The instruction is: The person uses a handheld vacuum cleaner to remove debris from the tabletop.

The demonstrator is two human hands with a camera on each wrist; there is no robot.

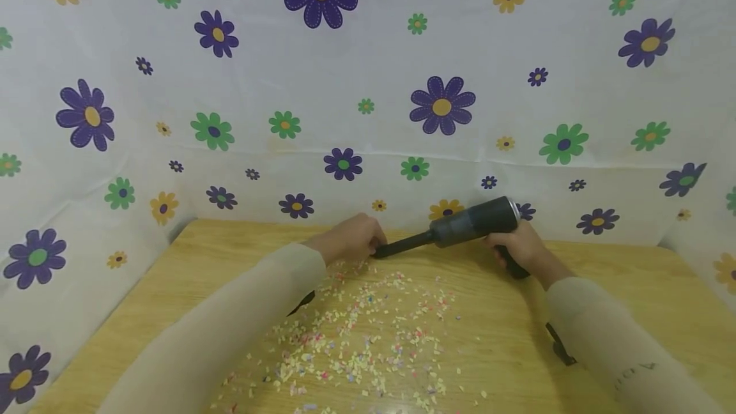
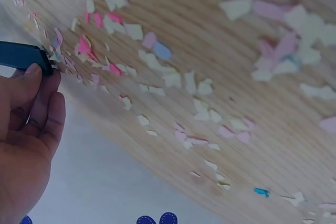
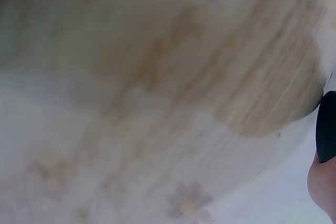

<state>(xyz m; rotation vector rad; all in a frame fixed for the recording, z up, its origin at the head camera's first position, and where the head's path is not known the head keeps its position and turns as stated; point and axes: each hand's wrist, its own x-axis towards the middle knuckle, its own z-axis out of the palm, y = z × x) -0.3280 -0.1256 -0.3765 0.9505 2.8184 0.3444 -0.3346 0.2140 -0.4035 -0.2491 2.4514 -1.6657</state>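
Observation:
A black handheld vacuum cleaner [image 1: 474, 222] is held over the far part of the wooden table, its narrow nozzle [image 1: 405, 245] slanting down to the left. My right hand [image 1: 520, 248] grips its handle [image 1: 510, 264]. At the nozzle's tip, my left hand [image 1: 359, 238] pinches the end between thumb and fingers. The left wrist view shows the nozzle end [image 2: 26, 56] close to paper bits at the table's edge, with the left hand [image 2: 29, 124] below it. Only a sliver of the right hand [image 3: 323, 187] and a dark part [image 3: 326, 127] appear in the blurred right wrist view.
Small paper scraps [image 1: 356, 363] in yellow, pink and blue lie scattered over the middle and near part of the table [image 1: 621, 286]. A white flower-printed sheet [image 1: 368, 62] hangs behind the table and along both sides.

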